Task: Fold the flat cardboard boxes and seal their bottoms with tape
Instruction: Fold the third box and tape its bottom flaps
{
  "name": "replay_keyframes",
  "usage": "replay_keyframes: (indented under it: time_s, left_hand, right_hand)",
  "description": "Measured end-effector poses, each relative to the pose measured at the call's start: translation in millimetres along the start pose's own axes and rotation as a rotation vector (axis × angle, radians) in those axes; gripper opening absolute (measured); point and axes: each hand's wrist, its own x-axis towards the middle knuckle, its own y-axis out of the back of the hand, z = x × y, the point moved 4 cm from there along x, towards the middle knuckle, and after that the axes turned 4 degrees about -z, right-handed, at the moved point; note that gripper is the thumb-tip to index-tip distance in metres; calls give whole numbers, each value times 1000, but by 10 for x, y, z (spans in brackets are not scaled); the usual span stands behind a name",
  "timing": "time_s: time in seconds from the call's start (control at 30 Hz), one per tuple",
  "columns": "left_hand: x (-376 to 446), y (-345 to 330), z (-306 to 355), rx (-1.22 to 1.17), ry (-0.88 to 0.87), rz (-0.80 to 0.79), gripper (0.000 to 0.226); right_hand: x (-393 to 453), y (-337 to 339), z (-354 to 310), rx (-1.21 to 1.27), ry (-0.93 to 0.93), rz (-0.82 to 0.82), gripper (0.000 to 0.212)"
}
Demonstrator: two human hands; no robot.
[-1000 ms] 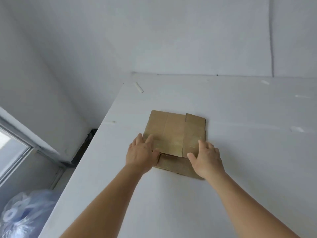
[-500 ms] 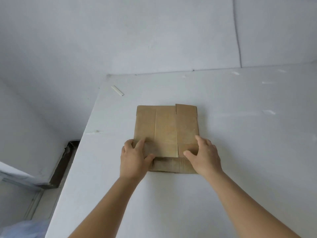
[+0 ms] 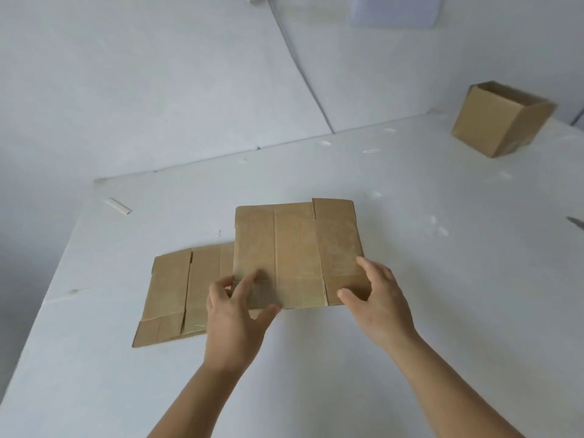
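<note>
At the left of the frame, a small white strip [image 3: 118,206] is lying on the white table [image 3: 316,374] near its far left corner. Below it, left of centre, a flat cardboard box [image 3: 177,295] is lying on the table, its flaps showing at the near left corner; its right part is disappearing under the second sheet and behind the left hand.

The left hand [image 3: 235,317] is reaching up from the lower middle of the frame on a bare forearm. Its fingers are curling over the near left corner of the upper flat box [image 3: 297,254], with the thumb pointing right along the near edge, so it is pinching that corner; the fingertips are blurred.

The upper flat box is sitting at the centre of the frame, overlapping the first one at its left edge. Whether it is raised off the table or resting on it cannot be told.

The right hand [image 3: 379,305] is coming in from the lower right, its fingers spreading over the near right corner of the same box and its thumb pressing on the top face near the edge, gripping it.

In the upper right of the frame, well apart from the hands, an assembled cardboard box [image 3: 499,121] is standing open-topped on the table; nothing is showing inside it. At the far right edge a thin dark object [image 3: 575,221] is lying on the table, too small to identify.
</note>
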Motion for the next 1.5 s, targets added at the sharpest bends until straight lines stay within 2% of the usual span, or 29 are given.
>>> replay_keyframes:
  time_s: [0.43, 0.73, 0.93, 1.23, 1.5]
  left_hand:
    - [-594, -1613, 2104, -42, -186, -108, 60]
    - [-792, -2457, 3172, -91, -267, -184, 58]
    - [-577, -2907, 3689, -137, -288, -225, 56]
    - [155, -3637, 4453, -220, -260, -284, 55]
    - [611, -3870, 4952, -240, -187, -296, 50]
  right_hand:
    - [-439, 2059, 1863, 4, -104, 170, 66]
    - [-560, 3012, 2828, 25, -190, 246, 65]
    - [-344, 3460, 3247, 48, -211, 329, 59]
    - [468, 4202, 3659, -22, -248, 424, 51]
    - [1059, 4629, 3803, -4, -174, 466, 47]
